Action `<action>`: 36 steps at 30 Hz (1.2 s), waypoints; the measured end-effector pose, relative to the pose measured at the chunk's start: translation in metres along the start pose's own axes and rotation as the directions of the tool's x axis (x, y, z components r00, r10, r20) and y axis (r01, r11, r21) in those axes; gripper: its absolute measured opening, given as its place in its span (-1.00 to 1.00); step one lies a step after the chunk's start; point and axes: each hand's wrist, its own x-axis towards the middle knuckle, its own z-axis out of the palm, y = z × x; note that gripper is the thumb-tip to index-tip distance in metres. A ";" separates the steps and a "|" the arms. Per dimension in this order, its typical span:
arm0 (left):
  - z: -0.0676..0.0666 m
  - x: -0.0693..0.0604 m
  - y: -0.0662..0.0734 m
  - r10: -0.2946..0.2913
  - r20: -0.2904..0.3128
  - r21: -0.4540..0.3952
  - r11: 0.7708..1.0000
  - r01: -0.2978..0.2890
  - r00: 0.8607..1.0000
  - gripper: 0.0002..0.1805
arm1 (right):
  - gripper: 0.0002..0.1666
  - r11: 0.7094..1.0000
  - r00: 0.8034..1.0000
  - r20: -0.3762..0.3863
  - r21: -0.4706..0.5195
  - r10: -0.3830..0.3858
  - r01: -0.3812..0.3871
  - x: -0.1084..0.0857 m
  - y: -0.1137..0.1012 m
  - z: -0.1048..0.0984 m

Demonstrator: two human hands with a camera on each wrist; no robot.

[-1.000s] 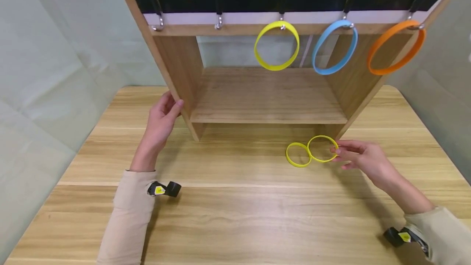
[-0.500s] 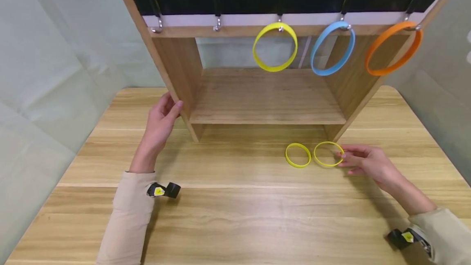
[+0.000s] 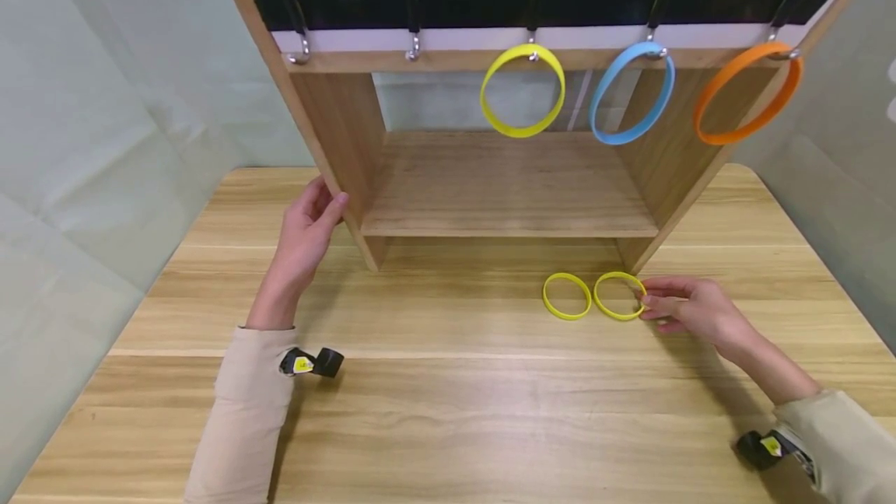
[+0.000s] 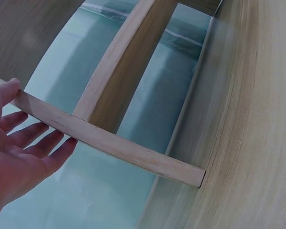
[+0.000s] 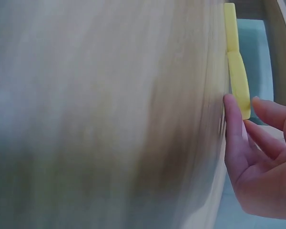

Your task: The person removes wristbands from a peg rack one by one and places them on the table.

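Observation:
My left hand (image 3: 306, 232) grips the left side panel of a wooden shelf (image 3: 511, 185); its thumb lies over the panel's edge, with the fingers on the outer side in the left wrist view. Near the shelf's right foot, my right hand (image 3: 700, 313) pinches the right edge of a yellow wristband (image 3: 619, 319), low at the table top. A second yellow wristband (image 3: 567, 316) lies flat just left of it. In the right wrist view, thumb and fingers of the right hand (image 5: 262, 162) are at the near end of the held yellow wristband (image 5: 239, 86).
Along the shelf's top runs a black strip (image 3: 465, 2) with metal hooks. A yellow band (image 3: 521, 132), a blue band (image 3: 633, 133) and an orange band (image 3: 728, 137) hang there; the two left hooks (image 3: 299, 57) carry none. The wooden table (image 3: 448, 411) extends in front.
My right hand has lowered the yellow wristband, which was tilted and overlapping the other one, and it now lies flatter beside it. The left hand stays on the shelf panel.

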 end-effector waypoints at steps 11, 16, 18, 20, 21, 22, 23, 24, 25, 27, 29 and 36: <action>0.000 -0.001 -0.001 -0.002 -0.005 0.006 1.000 0.002 1.000 -0.42 | -0.51 0.992 0.997 -0.058 -0.114 -0.053 0.046 -0.003 -0.004 -0.005; 0.000 -0.001 -0.001 -0.003 -0.014 0.010 1.000 0.003 1.000 -0.43 | -0.57 0.979 0.971 -0.162 -0.134 -0.176 0.155 -0.005 -0.013 -0.008; 0.000 0.000 -0.001 -0.001 -0.015 0.011 1.000 0.001 1.000 -0.43 | -0.56 0.974 0.962 -0.177 -0.127 -0.209 0.189 -0.006 -0.019 -0.009; 0.000 0.000 -0.001 0.004 -0.015 0.006 1.000 -0.003 1.000 -0.44 | -0.55 0.972 0.958 -0.179 -0.119 -0.223 0.204 -0.007 -0.027 -0.008; 0.000 0.000 -0.001 0.006 -0.013 0.006 1.000 -0.005 1.000 -0.44 | -0.55 0.970 0.957 -0.178 -0.120 -0.229 0.209 -0.008 -0.031 -0.008; 0.000 0.000 -0.001 0.006 -0.011 0.009 1.000 -0.006 1.000 -0.43 | -0.55 0.969 0.956 -0.178 -0.126 -0.233 0.212 -0.008 -0.035 -0.007; 0.000 0.000 -0.001 0.007 -0.010 0.008 1.000 -0.007 1.000 -0.43 | -0.55 0.968 0.955 -0.181 -0.129 -0.234 0.213 -0.009 -0.040 -0.006; 0.000 0.000 -0.001 0.008 -0.007 0.008 1.000 -0.008 1.000 -0.43 | -0.55 0.968 0.954 -0.186 -0.134 -0.236 0.213 -0.009 -0.044 -0.005; 0.000 0.000 0.000 0.009 -0.006 0.006 1.000 -0.009 1.000 -0.43 | -0.56 0.967 0.952 -0.189 -0.138 -0.240 0.216 -0.009 -0.049 -0.004; 0.000 0.000 0.000 0.010 -0.003 0.007 1.000 -0.010 1.000 -0.42 | -0.57 0.963 0.948 -0.193 -0.146 -0.252 0.226 -0.010 -0.057 -0.001; 0.000 0.000 -0.001 0.011 -0.001 0.006 1.000 -0.011 1.000 -0.42 | -0.60 0.956 0.941 -0.194 -0.147 -0.278 0.252 -0.010 -0.066 0.002; 0.000 0.000 -0.001 0.016 -0.006 0.005 1.000 -0.016 1.000 -0.43 | -0.63 0.926 0.905 -0.196 -0.105 -0.376 0.362 -0.014 -0.103 0.010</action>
